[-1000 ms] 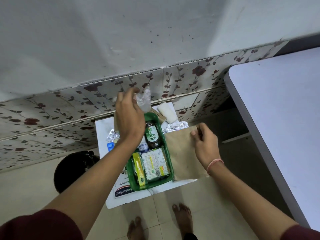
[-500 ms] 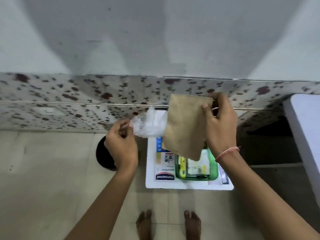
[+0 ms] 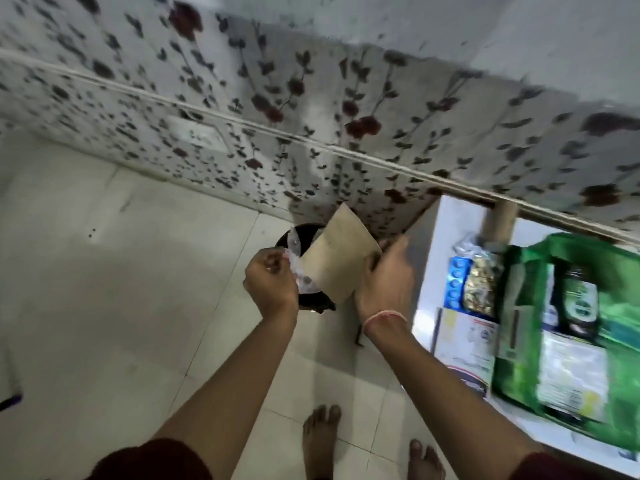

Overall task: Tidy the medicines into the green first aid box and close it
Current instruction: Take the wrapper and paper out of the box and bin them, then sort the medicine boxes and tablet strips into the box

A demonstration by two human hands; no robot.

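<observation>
I see both arms stretched forward over a black bin point(image 3: 308, 237) | left hand point(image 3: 272, 289) pinches crumpled clear plastic point(image 3: 297, 268) | right hand point(image 3: 386, 278) grips brown paper bag point(image 3: 337, 258) | green first aid box point(image 3: 568, 327) lies open on white table point(image 3: 450, 230), right side

We seem to be in a home, in a plain lived-in room. Our bare feet point(image 3: 320, 441) stand on pale floor tiles point(image 3: 114, 289). Behind the small white table point(image 3: 431, 271) runs a wall dado point(image 3: 346, 109) papered with dark red flowers, with marked plaster above it. Left of the table, against the wall, a dark bin point(image 3: 308, 237) sits on the floor.
</observation>
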